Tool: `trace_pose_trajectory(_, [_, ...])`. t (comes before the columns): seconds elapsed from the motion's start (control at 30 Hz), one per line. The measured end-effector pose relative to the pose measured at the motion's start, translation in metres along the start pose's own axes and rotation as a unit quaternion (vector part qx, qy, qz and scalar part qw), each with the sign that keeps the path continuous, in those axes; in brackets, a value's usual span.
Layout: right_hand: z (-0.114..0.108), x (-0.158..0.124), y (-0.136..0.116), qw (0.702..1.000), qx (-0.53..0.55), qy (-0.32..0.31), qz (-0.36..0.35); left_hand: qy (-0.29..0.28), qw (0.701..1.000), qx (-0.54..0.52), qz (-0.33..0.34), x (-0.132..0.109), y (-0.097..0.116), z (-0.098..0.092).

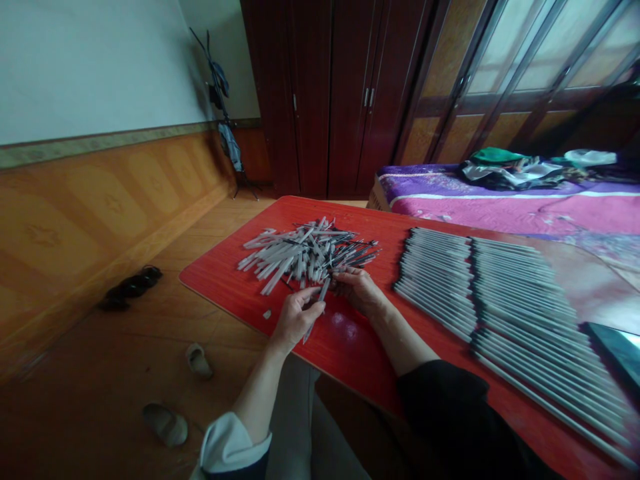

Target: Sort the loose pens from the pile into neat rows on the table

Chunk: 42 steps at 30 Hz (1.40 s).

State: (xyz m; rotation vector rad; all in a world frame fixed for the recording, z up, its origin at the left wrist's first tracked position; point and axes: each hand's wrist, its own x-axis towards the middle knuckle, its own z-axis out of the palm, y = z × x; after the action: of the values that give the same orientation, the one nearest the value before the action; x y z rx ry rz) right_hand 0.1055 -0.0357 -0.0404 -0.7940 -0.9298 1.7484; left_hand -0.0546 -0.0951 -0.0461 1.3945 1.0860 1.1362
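Note:
Between thumb and fingers, my left hand (295, 319) is closed on a slim translucent plastic sleeve (325, 289), tilted over the near edge of the red table (360, 353). My right hand (361, 288) is closed at the sleeve's upper end; whatever its fingertips pinch is too small and hidden to name. Just beyond both hands lies a loose pile of similar pale sleeves (280, 252). Thin dark rods (357, 252) stick out from the pile's right side. A small whitish scrap (267, 314) rests left of my left hand.
Two rows of pale, dark-tipped sticks (440, 273) lie side by side on the table's right, near a dark flat device (615, 353). A bed (450, 200) with clothes (510, 167) stands behind. Shoes (199, 361) lie on the floor at left; a coat stand (225, 113) is in the corner.

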Motion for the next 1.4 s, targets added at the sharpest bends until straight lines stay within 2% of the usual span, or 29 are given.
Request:
trace_pose_trajectory(0.23, [-0.003,0.002,0.002,1.000,-0.017,-0.004,-0.010,-0.002,1.000,-0.005,0.000,0.000,0.000,0.000])
trace_pose_trajectory(0.7, [0.003,-0.002,-0.001,1.000,-0.010,0.002,-0.013,0.003,1.000,0.005,0.005,-0.002,0.007,0.003])
trace_pose_trajectory(1.4, [0.008,-0.005,-0.004,1.000,-0.025,0.007,-0.008,0.024,1.000,0.015,-0.006,-0.001,0.004,0.003])
